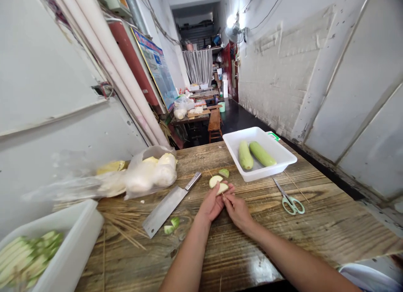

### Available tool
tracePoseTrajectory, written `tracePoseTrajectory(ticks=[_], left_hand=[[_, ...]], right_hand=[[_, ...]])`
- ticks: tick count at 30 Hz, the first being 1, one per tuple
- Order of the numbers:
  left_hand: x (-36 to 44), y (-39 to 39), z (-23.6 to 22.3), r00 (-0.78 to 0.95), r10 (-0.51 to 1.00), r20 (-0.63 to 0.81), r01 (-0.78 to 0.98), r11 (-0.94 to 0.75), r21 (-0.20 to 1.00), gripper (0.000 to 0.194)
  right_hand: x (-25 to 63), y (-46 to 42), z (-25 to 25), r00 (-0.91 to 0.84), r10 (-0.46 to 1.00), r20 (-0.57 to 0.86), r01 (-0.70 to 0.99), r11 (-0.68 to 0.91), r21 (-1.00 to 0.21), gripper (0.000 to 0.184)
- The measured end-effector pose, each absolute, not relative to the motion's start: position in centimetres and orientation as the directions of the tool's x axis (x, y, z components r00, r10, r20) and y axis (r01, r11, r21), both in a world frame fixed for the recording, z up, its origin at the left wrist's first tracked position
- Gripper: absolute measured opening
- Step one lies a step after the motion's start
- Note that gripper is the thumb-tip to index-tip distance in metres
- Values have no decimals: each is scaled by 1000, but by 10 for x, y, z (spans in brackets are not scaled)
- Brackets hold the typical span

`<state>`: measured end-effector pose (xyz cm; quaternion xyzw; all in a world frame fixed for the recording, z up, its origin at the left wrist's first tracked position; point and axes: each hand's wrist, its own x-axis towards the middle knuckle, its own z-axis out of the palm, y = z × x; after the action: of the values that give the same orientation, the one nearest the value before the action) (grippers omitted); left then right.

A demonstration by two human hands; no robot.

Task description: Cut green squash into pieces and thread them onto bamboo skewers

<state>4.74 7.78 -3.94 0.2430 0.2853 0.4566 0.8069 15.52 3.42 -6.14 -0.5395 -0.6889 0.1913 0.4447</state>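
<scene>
1. My left grip (214,203) holds a pale slice (223,189), thumb laid over it and fingers beneath.
2. My right grip (238,210) pinches a thin skewer (223,195) between thumb and forefinger, its end meeting the slice's near side; how deep it goes I cannot tell.
3. Both grips are close together over the middle of the worktop (267,235).
4. A second slice (215,181) shows just beyond, toward the far edge, with a green end piece (224,173) beside it.
5. To my left lies the cleaver (166,210), handle toward the far edge, blade toward the near left corner; offcuts (175,221) sit just beside the blade.
6. Near the far right corner, the tray (267,172) carries two squashes (262,153); the scissors (287,197) lie near it, toward the right edge.
7. By the near left corner stands a tub (80,243) of cut pieces (15,258); loose sticks (126,227) spread between it and the cleaver. A plastic bag (151,174) rests toward the far left corner.
</scene>
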Motion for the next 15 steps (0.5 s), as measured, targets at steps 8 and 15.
tracePoseTrajectory(ticks=[8,15], left_hand=[[48,79,-43,318,911,-262,-579,406,708,21],[59,71,-41,362,889,-281,-557,448,699,20]], right_hand=[[152,29,-59,-37,941,336,680,270,-682,24],[151,30,-60,1,917,400,632,309,-711,24]])
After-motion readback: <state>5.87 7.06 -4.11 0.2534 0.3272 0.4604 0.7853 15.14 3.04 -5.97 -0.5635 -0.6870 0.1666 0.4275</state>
